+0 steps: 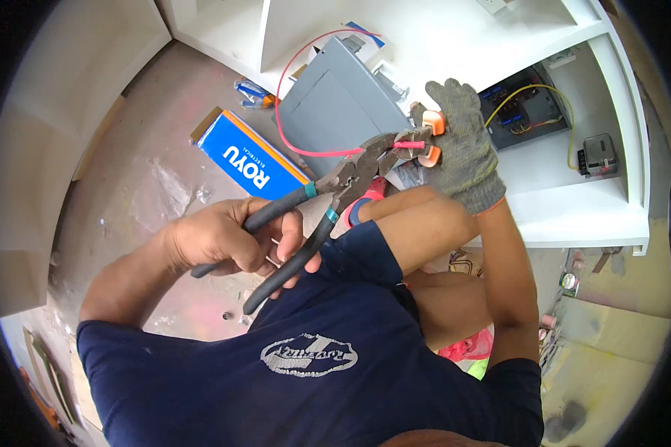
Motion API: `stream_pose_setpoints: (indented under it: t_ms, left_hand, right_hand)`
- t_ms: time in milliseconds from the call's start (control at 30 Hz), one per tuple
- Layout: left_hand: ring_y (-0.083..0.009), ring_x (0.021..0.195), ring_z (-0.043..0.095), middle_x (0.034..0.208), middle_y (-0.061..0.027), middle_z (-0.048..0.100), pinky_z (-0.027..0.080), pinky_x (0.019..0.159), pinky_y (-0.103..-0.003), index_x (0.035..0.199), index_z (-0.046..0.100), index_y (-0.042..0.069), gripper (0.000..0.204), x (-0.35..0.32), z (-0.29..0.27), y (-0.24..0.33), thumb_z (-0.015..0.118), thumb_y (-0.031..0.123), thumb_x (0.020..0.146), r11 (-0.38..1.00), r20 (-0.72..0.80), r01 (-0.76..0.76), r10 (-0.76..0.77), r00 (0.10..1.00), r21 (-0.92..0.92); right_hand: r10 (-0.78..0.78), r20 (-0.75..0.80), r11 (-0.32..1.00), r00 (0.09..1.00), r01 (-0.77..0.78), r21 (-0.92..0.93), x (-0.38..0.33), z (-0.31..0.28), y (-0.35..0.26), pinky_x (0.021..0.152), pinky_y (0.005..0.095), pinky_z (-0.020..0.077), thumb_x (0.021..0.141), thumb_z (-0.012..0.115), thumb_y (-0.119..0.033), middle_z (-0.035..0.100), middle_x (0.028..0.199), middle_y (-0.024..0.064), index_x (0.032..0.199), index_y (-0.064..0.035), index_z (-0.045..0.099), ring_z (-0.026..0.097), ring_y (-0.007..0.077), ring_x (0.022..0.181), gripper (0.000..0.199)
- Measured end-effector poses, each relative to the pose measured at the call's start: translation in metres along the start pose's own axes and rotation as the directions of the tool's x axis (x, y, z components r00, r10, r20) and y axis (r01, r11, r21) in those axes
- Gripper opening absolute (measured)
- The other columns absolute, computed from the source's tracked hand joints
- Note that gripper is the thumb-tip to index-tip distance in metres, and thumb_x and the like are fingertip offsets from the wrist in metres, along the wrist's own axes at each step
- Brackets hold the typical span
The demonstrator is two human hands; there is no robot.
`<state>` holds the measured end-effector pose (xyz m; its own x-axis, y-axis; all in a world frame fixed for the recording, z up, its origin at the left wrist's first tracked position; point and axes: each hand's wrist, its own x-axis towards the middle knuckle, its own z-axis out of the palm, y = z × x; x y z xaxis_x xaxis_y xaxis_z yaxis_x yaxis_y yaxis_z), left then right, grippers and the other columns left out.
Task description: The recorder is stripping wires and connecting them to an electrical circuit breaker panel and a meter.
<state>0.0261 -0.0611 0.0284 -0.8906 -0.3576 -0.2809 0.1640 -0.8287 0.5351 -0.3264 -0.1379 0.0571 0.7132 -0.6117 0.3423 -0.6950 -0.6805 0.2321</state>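
Note:
My bare left hand (238, 238) is wrapped round the dark-handled crimping pliers (343, 182), whose handles stand apart. A red wire (294, 147) curves up from the pliers' head, and its near end lies across the jaws. My right hand (462, 145), in a grey work glove, is at the tip of the jaws, its upper fingers partly stretched out. Two orange-and-white pieces (434, 122) sit between the glove and the jaws; the glove seems to grip them, but what they belong to is hidden.
A large grey metal box (343, 97) stands beyond the pliers, with a blue cardboard box (250, 155) to its left. Bagged blue-orange pliers (254, 95) lie on the floor. White cabinetry (574, 216) holds an open breaker panel (525, 112), a yellow wire (572, 123) and a small grey box (598, 155).

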Motion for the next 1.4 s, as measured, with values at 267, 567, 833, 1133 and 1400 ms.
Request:
stream_pose_setpoints:
  t_ms: [267, 567, 833, 1133, 1400]
  left_hand:
    - [-0.0368, 0.1, 0.067, 0.116, -0.0326, 0.06, 0.059, 0.078, -0.05, 0.086, 0.059, 0.0, 0.031, -0.003, -0.014, 0.008, 0.057, -0.013, 0.058, 0.996, 0.124, 0.083, -0.08, 0.989, -0.024]
    - [-0.03, 0.096, 0.068, 0.117, -0.0231, 0.063, 0.059, 0.084, -0.046, 0.089, 0.056, 0.001, 0.037, 0.008, -0.03, -0.021, 0.046, -0.017, 0.058, 0.999, 0.002, 0.027, -0.027, 1.0, -0.031]
    - [-0.0206, 0.099, 0.063, 0.119, -0.0105, 0.059, 0.053, 0.084, -0.03, 0.119, 0.059, 0.005, 0.057, 0.052, -0.009, -0.06, 0.048, -0.014, 0.066, 0.982, -0.045, -0.175, 0.179, 0.983, 0.069]
    - [-0.0258, 0.104, 0.06, 0.12, -0.0145, 0.055, 0.052, 0.089, -0.035, 0.127, 0.056, 0.005, 0.062, 0.037, -0.068, -0.089, 0.048, -0.008, 0.067, 0.949, -0.431, 0.105, 0.034, 0.902, 0.296]
    - [-0.0484, 0.113, 0.05, 0.122, -0.0305, 0.049, 0.044, 0.098, -0.05, 0.117, 0.053, -0.001, 0.042, 0.156, -0.246, -0.172, 0.069, 0.016, 0.082, 0.448, -0.64, 0.599, 0.755, 0.143, 0.663]
  right_hand:
    - [-0.32, 0.057, 0.946, 0.946, 0.322, -0.042, 0.045, -0.034, 0.036, 0.114, 0.0547, 0.0314, 0.078, 0.07, -0.029, 0.054, 0.135, 0.0105, 0.117, -0.0076, 0.064, 0.049, 0.0387, 0.126, 0.045]
    - [0.133, 0.173, 0.92, 0.976, -0.187, 0.345, -0.016, 0.011, -0.011, 0.09, 0.0429, 0.0477, 0.078, 0.071, -0.018, 0.063, 0.1, 0.0116, 0.109, -0.0081, 0.061, 0.062, 0.0317, 0.099, 0.034]
    - [0.653, 0.487, 0.469, 0.579, -0.815, 0.341, -0.029, 0.033, -0.122, 0.081, 0.0486, 0.0489, 0.077, 0.071, -0.02, 0.057, 0.099, 0.0213, 0.106, 0.0015, 0.06, 0.059, 0.0407, 0.092, 0.038]
    - [0.718, 0.274, 0.619, 0.639, -0.767, 0.168, -0.015, 0.034, -0.085, 0.083, 0.0481, 0.0507, 0.074, 0.071, -0.021, 0.062, 0.102, 0.0237, 0.105, 0.0024, 0.06, 0.063, 0.0406, 0.092, 0.04]
    - [0.753, 0.526, 0.313, 0.395, -0.919, 0.242, -0.019, -0.005, -0.09, 0.084, 0.0462, 0.0513, 0.074, 0.073, -0.025, 0.065, 0.1, 0.0215, 0.109, 0.0002, 0.061, 0.064, 0.0387, 0.092, 0.044]
